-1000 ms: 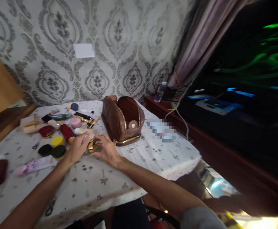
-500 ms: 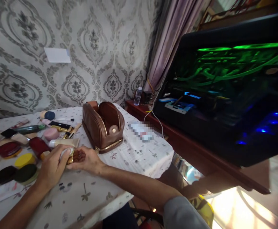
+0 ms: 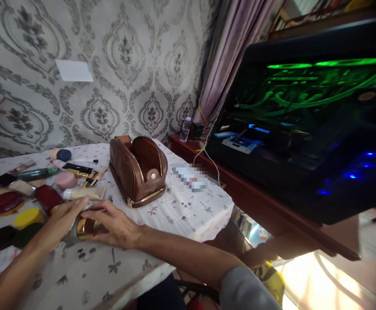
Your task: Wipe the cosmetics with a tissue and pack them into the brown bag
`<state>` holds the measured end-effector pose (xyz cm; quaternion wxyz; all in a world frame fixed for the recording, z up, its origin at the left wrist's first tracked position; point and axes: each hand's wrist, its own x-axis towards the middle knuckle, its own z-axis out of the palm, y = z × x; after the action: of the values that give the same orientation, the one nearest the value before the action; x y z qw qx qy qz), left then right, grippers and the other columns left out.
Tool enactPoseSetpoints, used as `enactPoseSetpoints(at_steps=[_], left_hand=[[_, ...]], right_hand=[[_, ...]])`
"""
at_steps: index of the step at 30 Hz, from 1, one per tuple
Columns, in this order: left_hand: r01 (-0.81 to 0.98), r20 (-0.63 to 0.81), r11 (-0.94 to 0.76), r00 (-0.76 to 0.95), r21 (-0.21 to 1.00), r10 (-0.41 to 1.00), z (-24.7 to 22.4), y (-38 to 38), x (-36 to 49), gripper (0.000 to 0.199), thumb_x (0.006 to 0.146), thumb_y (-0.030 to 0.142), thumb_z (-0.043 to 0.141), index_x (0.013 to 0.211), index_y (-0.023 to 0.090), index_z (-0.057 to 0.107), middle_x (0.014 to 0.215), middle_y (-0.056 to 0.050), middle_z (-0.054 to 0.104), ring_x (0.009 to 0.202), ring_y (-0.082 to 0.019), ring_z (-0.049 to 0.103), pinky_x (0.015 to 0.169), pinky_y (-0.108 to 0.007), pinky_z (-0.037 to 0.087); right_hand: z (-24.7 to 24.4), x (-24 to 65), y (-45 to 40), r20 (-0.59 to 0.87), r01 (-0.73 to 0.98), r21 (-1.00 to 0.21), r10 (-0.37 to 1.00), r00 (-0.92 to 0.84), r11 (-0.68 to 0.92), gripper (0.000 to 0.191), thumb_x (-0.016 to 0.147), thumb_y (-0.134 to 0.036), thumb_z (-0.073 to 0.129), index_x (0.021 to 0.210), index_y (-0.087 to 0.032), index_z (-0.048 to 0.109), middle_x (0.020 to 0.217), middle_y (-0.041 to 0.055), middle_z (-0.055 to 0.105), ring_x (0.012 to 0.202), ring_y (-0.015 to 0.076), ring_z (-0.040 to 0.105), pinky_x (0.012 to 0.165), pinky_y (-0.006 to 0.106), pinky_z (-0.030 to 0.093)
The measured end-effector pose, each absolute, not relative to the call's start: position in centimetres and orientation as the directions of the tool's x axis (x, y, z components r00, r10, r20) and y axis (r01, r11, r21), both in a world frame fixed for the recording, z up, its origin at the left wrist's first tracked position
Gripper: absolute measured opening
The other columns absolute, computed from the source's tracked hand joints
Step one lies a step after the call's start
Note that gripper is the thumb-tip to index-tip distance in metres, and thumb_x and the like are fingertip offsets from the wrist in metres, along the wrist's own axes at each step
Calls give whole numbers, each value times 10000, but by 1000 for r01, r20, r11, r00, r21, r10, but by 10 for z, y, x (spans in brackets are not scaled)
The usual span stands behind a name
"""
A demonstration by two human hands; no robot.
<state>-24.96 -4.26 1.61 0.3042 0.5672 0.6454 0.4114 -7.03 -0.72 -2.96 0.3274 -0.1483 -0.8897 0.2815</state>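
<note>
My right hand [image 3: 118, 224] is curled round a small gold cosmetic container [image 3: 85, 228] with a shiny metallic side. It is held just above the cloth, and the fingers hide part of it. My left hand [image 3: 60, 219] presses a whitish wipe [image 3: 72, 233] against the container's left side, its fingers pointing away from me. Most of the wipe is covered by that hand. Just beyond the hands lies a cream tube [image 3: 84, 193]. The brown toiletry bag [image 3: 126, 170] stands unzipped behind my right hand, its top gaping.
Cosmetics crowd the left of the patterned tablecloth [image 3: 194, 219]: a dark red compact [image 3: 5, 202], a yellow round case [image 3: 29, 217], a pink puff [image 3: 65, 181] and a green tube [image 3: 35, 173]. A blurred packet [image 3: 190, 176] lies right of the bag. A lit computer case [image 3: 291, 137] stands at right.
Both hands have shifted slightly left and turned the container, so its gold side now shows more. The left hand has flattened over the wipe. The view has tilted slightly.
</note>
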Motion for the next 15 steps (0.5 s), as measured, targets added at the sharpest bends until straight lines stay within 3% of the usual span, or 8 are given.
enactPoseSetpoints(at_steps=[2, 4, 7, 9, 12, 15], left_hand=[[266, -52, 99, -176, 959, 983, 18, -44, -247, 548, 765, 705, 648, 866, 169, 701, 688, 21, 730, 678, -190, 643, 716, -318, 564], [227, -31, 91, -254, 970, 967, 20, -45, -245, 546, 742, 711, 661, 846, 176, 689, 667, 29, 714, 666, -192, 630, 666, -299, 545], [396, 130, 2, -305, 918, 944, 21, -48, -242, 533, 764, 719, 612, 807, 190, 665, 695, 37, 698, 714, -195, 619, 671, -266, 513], [531, 233, -49, -284, 846, 930, 22, -51, -240, 520, 791, 714, 560, 780, 201, 643, 678, 46, 673, 705, -186, 602, 657, -244, 490], [615, 267, -73, -230, 785, 936, 23, -52, -239, 523, 829, 703, 483, 735, 205, 613, 591, 51, 609, 621, -172, 565, 585, -232, 459], [611, 234, -68, -196, 789, 952, 22, -49, -241, 547, 825, 721, 480, 758, 200, 632, 650, 35, 664, 709, -201, 627, 647, -247, 506]], right_hand=[[-27, -71, -9, 477, 114, -637, 505, -719, 762, 641, 841, -368, 742, 1403, -251, 456, 1360, 98, 488, 1295, 205, 518, 1069, 315, 472], [-24, -73, -10, 404, 173, -720, 608, -684, 672, 778, 761, -381, 818, 1422, -247, 429, 1295, 96, 547, 1185, 227, 597, 995, 348, 528], [-19, -75, -11, 255, 215, -846, 725, -639, 487, 901, 659, -409, 885, 1418, -248, 427, 1112, 48, 650, 945, 220, 685, 876, 375, 579], [-19, -77, -11, 204, 188, -896, 747, -633, 403, 881, 635, -438, 891, 1382, -249, 464, 1011, 14, 678, 898, 215, 695, 856, 375, 583], [-25, -79, -9, 241, 108, -917, 749, -617, 384, 796, 643, -433, 887, 1323, -239, 520, 1009, 15, 686, 935, 212, 693, 852, 355, 580], [-32, -80, -5, 360, 40, -876, 706, -610, 480, 753, 650, -400, 887, 1297, -237, 538, 1149, 52, 660, 1027, 213, 672, 882, 340, 568]])
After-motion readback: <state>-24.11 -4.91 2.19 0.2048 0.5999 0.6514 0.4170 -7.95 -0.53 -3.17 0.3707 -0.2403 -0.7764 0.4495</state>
